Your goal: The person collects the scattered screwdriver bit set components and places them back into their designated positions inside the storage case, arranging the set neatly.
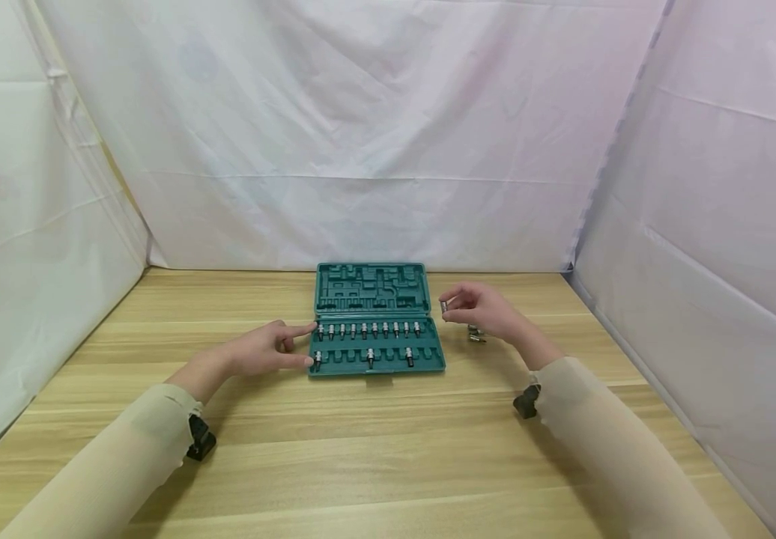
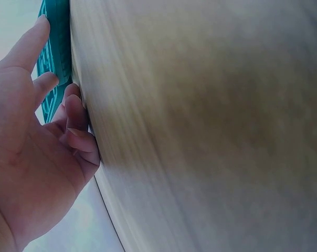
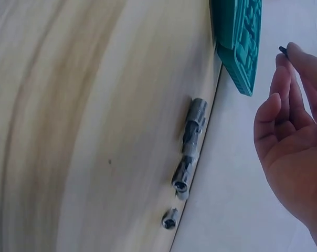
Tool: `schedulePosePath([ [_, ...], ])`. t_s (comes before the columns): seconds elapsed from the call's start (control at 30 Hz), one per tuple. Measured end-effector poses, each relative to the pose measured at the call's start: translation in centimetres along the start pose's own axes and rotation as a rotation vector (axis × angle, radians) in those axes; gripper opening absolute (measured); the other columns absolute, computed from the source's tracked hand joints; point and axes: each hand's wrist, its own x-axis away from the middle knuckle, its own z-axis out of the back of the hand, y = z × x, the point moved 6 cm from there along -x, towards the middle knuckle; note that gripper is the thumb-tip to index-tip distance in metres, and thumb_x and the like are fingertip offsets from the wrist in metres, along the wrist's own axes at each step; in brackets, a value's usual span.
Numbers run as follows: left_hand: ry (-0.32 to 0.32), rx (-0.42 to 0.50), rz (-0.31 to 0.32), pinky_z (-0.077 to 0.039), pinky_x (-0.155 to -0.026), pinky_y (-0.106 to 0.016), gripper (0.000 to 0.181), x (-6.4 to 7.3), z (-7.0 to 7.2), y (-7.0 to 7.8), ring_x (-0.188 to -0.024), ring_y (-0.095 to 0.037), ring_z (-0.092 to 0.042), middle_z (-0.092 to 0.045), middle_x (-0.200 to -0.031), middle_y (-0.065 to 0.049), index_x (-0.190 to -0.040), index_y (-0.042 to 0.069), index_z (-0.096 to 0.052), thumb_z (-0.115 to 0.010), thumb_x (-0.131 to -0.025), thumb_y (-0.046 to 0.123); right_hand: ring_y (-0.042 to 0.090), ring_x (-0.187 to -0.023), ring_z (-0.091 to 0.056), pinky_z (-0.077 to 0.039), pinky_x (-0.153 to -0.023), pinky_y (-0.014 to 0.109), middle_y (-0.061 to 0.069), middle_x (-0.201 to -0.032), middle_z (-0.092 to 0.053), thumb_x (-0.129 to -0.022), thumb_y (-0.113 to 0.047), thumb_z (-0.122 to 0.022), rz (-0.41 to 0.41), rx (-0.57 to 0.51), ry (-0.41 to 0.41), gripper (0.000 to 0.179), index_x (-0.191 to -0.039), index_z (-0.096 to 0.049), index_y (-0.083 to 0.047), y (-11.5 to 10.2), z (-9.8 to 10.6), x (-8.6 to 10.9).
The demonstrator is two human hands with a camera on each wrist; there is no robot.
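Ten bits [image 1: 364, 330] stand in the upper row of a green case [image 1: 361, 346] and three bits [image 1: 371, 358] in the lower row, as seen from the head. The case lies around the middle of the tabletop [image 1: 361, 464], its open lid [image 1: 388, 287] laid back near the far edge. On the side nearer the tabletop's left edge, the left hand [image 1: 268, 349] touches the case with thumb and forefinger, spread apart and nearly straight. Beyond the case, toward the tabletop's right edge, the right hand [image 1: 485, 308] pinches one silvery bit [image 1: 444, 306] at its fingertips, just above the surface. A few loose bits [image 1: 476, 337] lie on the tabletop beneath that hand. Pale sleeves cover both forearms.

From the left wrist, the thumb reaches along the green case's wall while the last fingers curl in, holding nothing.

From the right wrist, the dark tip of the pinched bit pokes out between thumb and fingers. The loose bits lie roughly in a line, several close together, one a little apart and farther from the case.
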Motion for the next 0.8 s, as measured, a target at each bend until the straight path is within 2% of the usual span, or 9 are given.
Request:
schedulePosePath([
  [0.13, -0.001, 0.003, 0.004, -0.045, -0.080, -0.038, 0.087, 0.0, 0.0, 0.0, -0.094, -0.024, -0.049, -0.051, -0.109, -0.011, -0.173, 0.019, -0.035, -0.077, -0.103, 0.049, 0.025, -0.110, -0.075, -0.059, -0.098, 0.050, 0.011, -0.119, -0.079, -0.105, -0.022, -0.078, 0.001, 0.003, -0.010, 0.036, -0.137, -0.072, -0.007, 0.0, -0.7, -0.5],
  [0.4, -0.001, 0.007, 0.008, -0.045, -0.080, -0.038, 0.087, 0.1, 0.0, 0.0, -0.094, -0.024, -0.048, -0.050, -0.109, -0.011, -0.173, 0.019, -0.035, -0.077, -0.103, 0.049, 0.023, -0.104, -0.072, -0.058, -0.090, 0.040, 0.009, -0.116, -0.079, -0.103, -0.021, -0.080, -0.001, 0.071, -0.018, 0.027, -0.128, -0.078, -0.010, -0.1, -2.2, -1.4],
  [0.8, 0.001, 0.015, 0.004, -0.046, -0.080, -0.038, 0.088, 0.0, 0.0, -0.1, -0.095, -0.024, -0.049, -0.050, -0.110, -0.011, -0.173, 0.019, -0.036, -0.077, -0.103, 0.049, 0.022, -0.096, -0.068, -0.056, -0.082, 0.037, 0.006, -0.112, -0.076, -0.104, -0.020, -0.078, -0.072, 0.171, -0.064, 0.019, -0.123, -0.077, -0.014, 0.1, -3.1, -2.1],
])
